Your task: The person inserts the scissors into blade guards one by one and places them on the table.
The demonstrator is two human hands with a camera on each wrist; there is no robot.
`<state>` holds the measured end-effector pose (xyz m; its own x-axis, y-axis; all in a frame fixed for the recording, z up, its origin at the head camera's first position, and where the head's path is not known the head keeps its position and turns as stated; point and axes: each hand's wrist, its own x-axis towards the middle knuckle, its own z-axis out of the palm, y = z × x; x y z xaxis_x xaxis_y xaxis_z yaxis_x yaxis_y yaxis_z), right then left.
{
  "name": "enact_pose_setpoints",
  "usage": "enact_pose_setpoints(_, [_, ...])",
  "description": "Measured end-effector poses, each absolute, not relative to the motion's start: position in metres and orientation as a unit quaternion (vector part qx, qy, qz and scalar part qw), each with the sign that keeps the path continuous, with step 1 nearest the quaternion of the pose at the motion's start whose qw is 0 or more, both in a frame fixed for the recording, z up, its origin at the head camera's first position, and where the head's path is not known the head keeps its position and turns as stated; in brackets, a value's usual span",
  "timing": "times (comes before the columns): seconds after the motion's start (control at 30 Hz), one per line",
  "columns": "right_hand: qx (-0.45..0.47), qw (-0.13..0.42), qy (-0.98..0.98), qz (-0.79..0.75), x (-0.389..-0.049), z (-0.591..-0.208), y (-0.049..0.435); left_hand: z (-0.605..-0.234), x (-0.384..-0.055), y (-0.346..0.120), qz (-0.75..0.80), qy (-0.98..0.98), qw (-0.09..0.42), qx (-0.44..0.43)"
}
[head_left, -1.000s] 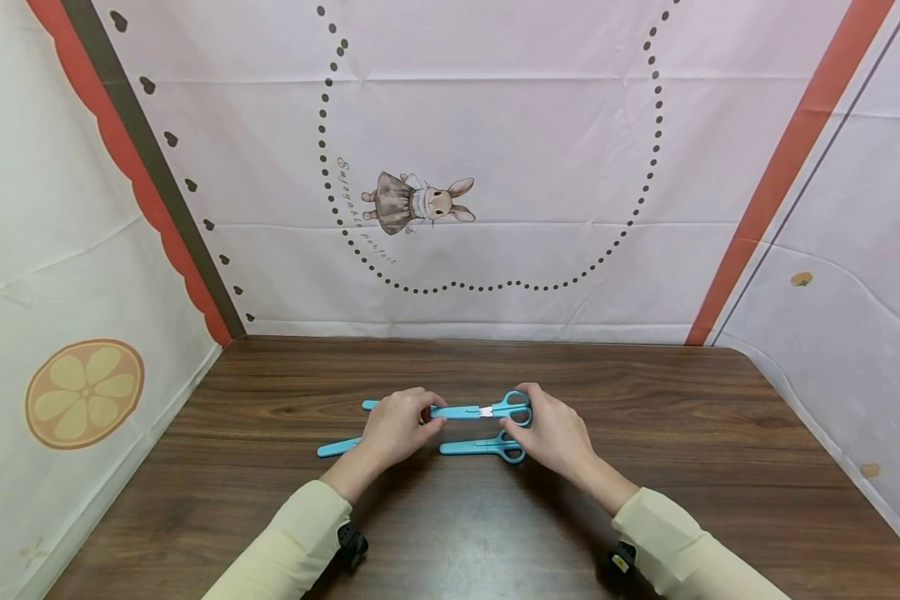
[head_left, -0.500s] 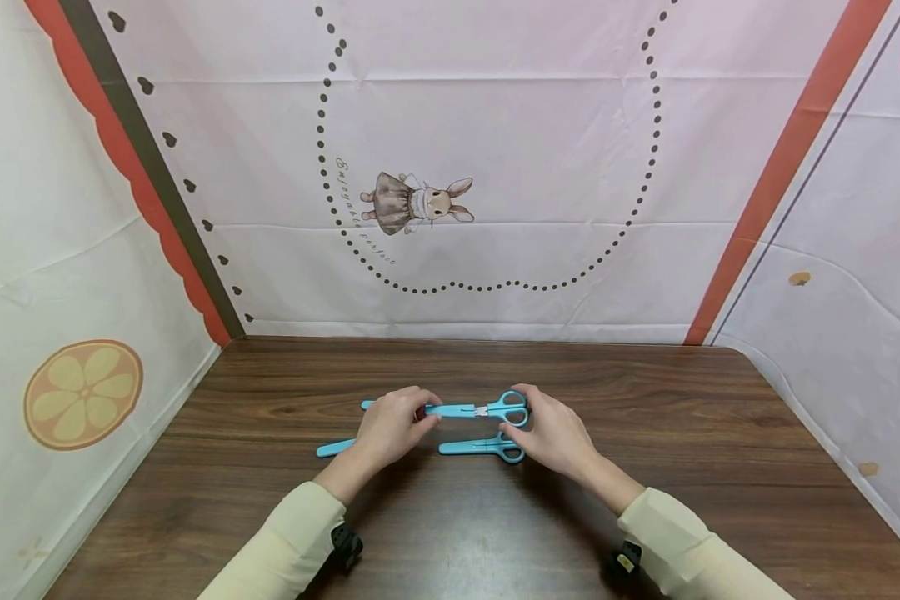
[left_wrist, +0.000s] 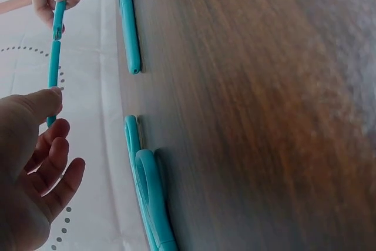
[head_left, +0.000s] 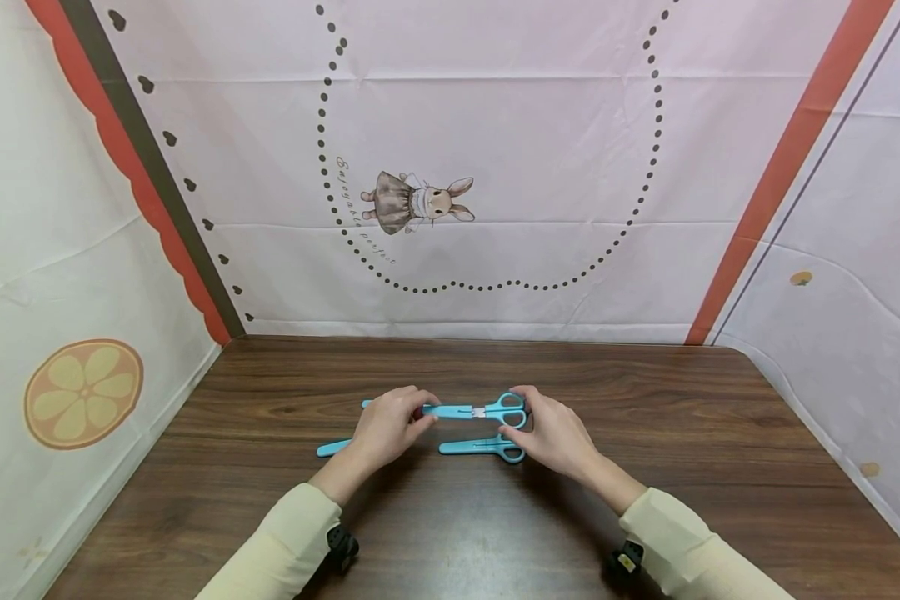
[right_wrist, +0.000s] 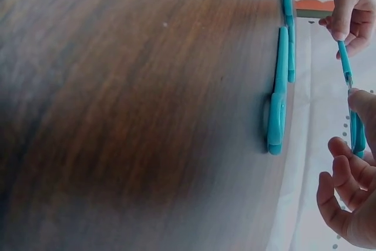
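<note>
My left hand (head_left: 392, 425) pinches the tip end of a light-blue blade cover (head_left: 450, 412) on a pair of scissors (head_left: 497, 411). At the finger loops, my right hand (head_left: 558, 435) grips the same scissors. A short strip of silvery metal shows between cover and handles. Both wrist views show these scissors (left_wrist: 57, 22) held up off the table, about level between the hands. Below them in the head view lies a second pair of covered blue scissors (head_left: 468, 447), its loops partly behind my right fingers.
Two more blue tips, a nearer tip (head_left: 333, 448) and a farther tip (head_left: 367, 404), poke out left of my left hand, which hides the rest. In the left wrist view, finger loops (left_wrist: 151, 174) lie on the brown wooden table (head_left: 645, 392). Printed cloth (head_left: 555, 167) surrounds it.
Both hands have shifted slightly to the left, carrying the held scissors along. The metal strip between cover and handles looks about the same. The scissors on the table stay put.
</note>
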<state>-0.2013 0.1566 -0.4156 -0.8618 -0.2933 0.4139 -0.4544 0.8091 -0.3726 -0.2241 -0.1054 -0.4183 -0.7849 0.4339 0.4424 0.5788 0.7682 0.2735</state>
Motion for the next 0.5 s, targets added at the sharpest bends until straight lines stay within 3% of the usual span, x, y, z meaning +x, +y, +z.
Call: enact_pose_setpoints(0.5, [0.22, 0.17, -0.926, 0.256, -0.2029, -0.4159, 0.1617, -0.4191, -0.2215, -0.1043, -0.215, -0.91, 0.189, -0.301])
